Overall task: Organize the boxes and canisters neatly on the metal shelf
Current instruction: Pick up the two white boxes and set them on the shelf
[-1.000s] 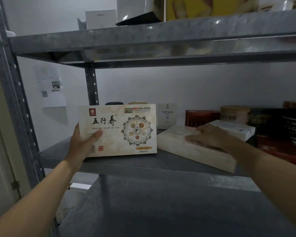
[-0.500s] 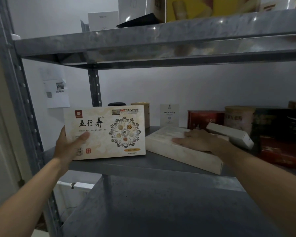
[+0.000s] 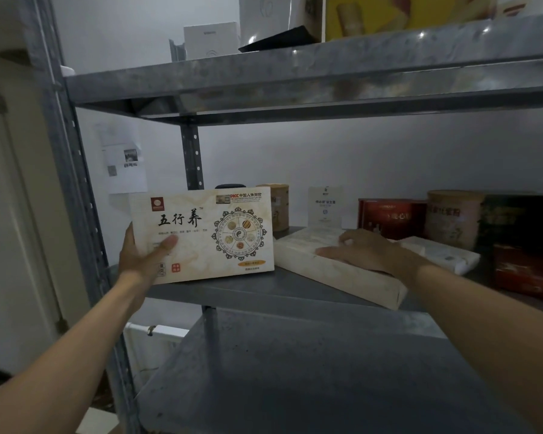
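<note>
My left hand (image 3: 145,256) grips the left end of a cream printed box (image 3: 207,236), which stands upright on its long edge at the left of the middle shelf (image 3: 264,288). My right hand (image 3: 361,250) lies flat, palm down, on a second cream box (image 3: 342,272) that lies skewed on the shelf just right of the first. A slim white box (image 3: 442,255) lies behind my right wrist. At the back stand a tan canister (image 3: 278,206), a small white box (image 3: 325,206), a red box (image 3: 389,216) and a wider tan canister (image 3: 453,217).
Dark and red boxes (image 3: 527,267) fill the shelf's right end. The upper shelf (image 3: 295,79) carries white boxes and a yellow one. A bare lower shelf (image 3: 311,371) juts out below my arms. The steel upright (image 3: 76,195) rises left of my left hand.
The upright box in my left hand has slid left along the shelf, opening a gap and uncovering the tan canister behind it. My right hand stays on the flat box.
</note>
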A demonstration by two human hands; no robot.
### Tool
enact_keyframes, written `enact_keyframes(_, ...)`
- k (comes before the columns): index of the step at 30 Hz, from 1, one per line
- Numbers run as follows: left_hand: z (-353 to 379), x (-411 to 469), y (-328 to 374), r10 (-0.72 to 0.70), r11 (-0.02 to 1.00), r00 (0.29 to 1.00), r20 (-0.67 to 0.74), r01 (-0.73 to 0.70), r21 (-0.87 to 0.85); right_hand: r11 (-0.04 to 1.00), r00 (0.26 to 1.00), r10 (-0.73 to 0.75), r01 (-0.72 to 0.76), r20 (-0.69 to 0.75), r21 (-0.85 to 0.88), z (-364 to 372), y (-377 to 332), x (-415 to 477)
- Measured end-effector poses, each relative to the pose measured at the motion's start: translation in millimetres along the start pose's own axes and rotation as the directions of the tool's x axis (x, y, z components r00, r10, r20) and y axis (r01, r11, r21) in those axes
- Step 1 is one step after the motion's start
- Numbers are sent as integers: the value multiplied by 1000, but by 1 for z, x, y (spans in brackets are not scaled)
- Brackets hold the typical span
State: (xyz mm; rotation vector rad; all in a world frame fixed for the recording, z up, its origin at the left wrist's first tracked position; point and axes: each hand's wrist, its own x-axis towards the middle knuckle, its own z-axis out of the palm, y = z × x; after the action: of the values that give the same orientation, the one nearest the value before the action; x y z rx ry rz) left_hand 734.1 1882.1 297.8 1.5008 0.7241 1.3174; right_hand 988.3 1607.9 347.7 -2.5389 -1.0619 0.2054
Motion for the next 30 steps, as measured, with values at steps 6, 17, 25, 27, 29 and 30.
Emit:
enact_keyframes(6, 8, -14, 7, 12, 999, 1000, -16, -13, -34, 991, 984, 45, -22, -174, 136, 12, -17, -5)
enact_keyframes(17, 8, -22, 5, 21, 997, 1000, 10, -20, -74, 949, 966, -218, 177, -140, -261, 21, 21, -75)
enact_keyframes(25, 4, -48, 8, 28, 995, 997, 73, -20, -100, 920, 895, -357, 287, -268, -268, 37, 29, -89)
enact_keyframes(27, 5, -58, 14, -3, 995, 997, 76, 11, -98, 897, 881, -387, 292, -271, -332, 36, 28, -96)
enact_keyframes(29, 6, -69, 21, -3, 998, 997, 72, 7, -60, 852, 841, -448, 300, -303, -429, 40, 27, -102)
enact_keyframes(30, 6, -77, 25, 9, 999, 998, 70, -6, -37, 817, 799, -506, 324, -324, -477, 44, 26, -104)
